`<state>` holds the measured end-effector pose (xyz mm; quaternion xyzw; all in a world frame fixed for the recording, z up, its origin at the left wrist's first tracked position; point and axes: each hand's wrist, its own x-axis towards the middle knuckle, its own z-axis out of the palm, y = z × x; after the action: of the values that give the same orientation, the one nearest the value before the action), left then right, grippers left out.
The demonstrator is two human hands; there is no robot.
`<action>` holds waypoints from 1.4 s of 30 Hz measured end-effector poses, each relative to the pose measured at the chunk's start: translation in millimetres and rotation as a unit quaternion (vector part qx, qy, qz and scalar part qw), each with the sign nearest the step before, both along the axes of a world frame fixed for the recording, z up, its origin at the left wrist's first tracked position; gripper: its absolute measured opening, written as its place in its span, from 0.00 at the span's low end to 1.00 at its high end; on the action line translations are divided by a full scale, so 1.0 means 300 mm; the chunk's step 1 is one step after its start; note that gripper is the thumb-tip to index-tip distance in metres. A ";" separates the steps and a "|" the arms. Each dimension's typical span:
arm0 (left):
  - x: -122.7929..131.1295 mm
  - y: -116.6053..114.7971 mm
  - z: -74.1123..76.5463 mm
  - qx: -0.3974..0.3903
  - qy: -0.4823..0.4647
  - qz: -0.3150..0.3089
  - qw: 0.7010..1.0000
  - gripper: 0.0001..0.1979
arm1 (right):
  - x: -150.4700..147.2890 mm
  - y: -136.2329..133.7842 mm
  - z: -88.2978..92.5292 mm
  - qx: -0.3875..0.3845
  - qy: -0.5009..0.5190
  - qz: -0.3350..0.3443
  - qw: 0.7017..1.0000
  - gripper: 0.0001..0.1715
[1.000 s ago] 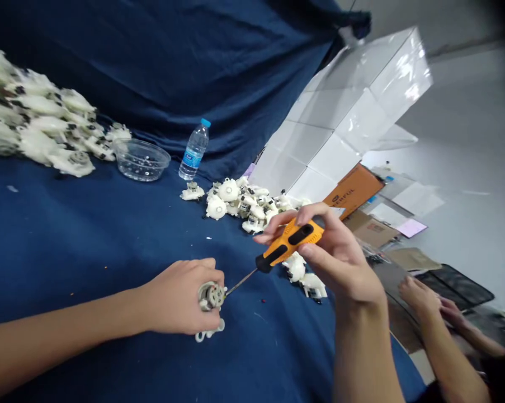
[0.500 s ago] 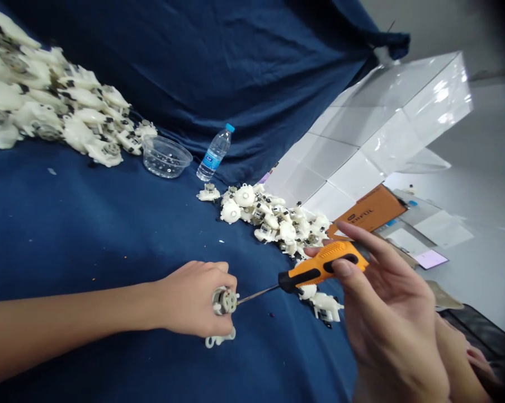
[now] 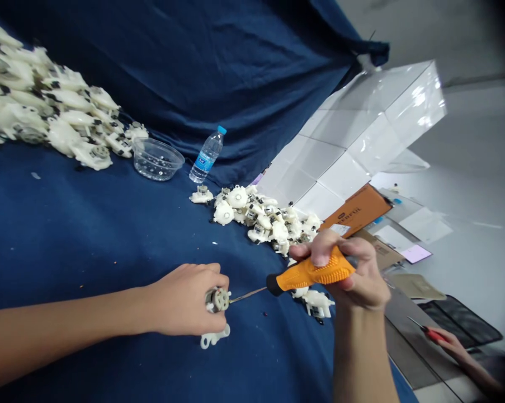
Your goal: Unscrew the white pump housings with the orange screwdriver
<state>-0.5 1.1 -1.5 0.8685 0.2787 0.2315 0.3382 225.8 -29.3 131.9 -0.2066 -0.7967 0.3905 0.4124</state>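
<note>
My left hand (image 3: 185, 299) is wrapped round a small white plastic motor unit (image 3: 220, 300) on the blue cloth, its round grey motor end showing past my fingers. A white piece with ring-shaped lugs sticks out below the hand. My right hand (image 3: 367, 280) grips the orange handle of a screwdriver (image 3: 313, 275), fingers curled over the top. The screwdriver's thin shaft slants down to the left, and its tip meets the motor end of the unit. Beyond the handle lies a loose heap of similar white motor units (image 3: 273, 221).
A larger pile of white units (image 3: 74, 106) lies at upper left. Beside it stand a clear plastic bowl (image 3: 157, 159) with small bits inside and a water bottle (image 3: 207, 155). White boxes (image 3: 340, 134) are stacked behind. At right, another person's hand (image 3: 453, 344) holds a red-handled screwdriver (image 3: 434, 334).
My right hand has rolled over the screwdriver handle, from an opened-out grip to curled fingers on top. The view has shifted slightly, and another person's hand with a red-handled screwdriver now shows.
</note>
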 end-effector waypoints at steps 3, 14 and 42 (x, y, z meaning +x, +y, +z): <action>0.002 -0.002 0.000 0.003 0.002 0.004 1.000 0.05 | 0.012 0.020 -0.009 -0.020 0.013 0.001 1.000 0.13; -0.011 -0.009 -0.008 0.004 -0.040 0.005 0.999 0.05 | -0.056 -0.103 -0.027 0.002 0.027 -0.243 0.970 0.15; -0.003 -0.008 -0.012 0.007 -0.013 0.007 1.000 0.04 | -0.038 -0.033 -0.034 -0.016 0.035 -0.179 0.983 0.16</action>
<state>-1.3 -1.3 -5.2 0.8661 0.2785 0.2467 0.3338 214.5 -39.3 121.7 -0.3386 -0.7257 0.3303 0.4996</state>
